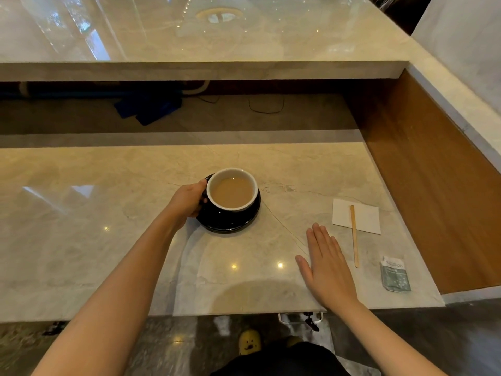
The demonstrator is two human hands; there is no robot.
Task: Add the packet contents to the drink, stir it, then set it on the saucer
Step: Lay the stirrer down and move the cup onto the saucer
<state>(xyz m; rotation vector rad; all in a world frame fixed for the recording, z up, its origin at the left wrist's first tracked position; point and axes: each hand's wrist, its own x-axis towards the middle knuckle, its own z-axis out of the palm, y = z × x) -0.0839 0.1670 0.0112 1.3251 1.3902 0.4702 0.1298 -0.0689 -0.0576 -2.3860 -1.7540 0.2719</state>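
Observation:
A black cup with a white inside (232,191) holds a light brown milky drink and stands on a black saucer (230,222) at the middle of the marble counter. My left hand (188,200) grips the cup at its left side, where the handle is hidden by my fingers. My right hand (326,264) lies flat on the counter, fingers together, holding nothing. A wooden stir stick (354,236) lies to the right of that hand, partly on a white napkin (356,216). A torn grey-green packet (395,274) lies flat near the counter's right front corner.
The marble counter (108,213) ends in a front edge just behind my right wrist. A raised glossy ledge (189,69) runs along the back, and a wooden side panel (433,172) closes the right side. Blue items and cables lie in the dark recess under the ledge.

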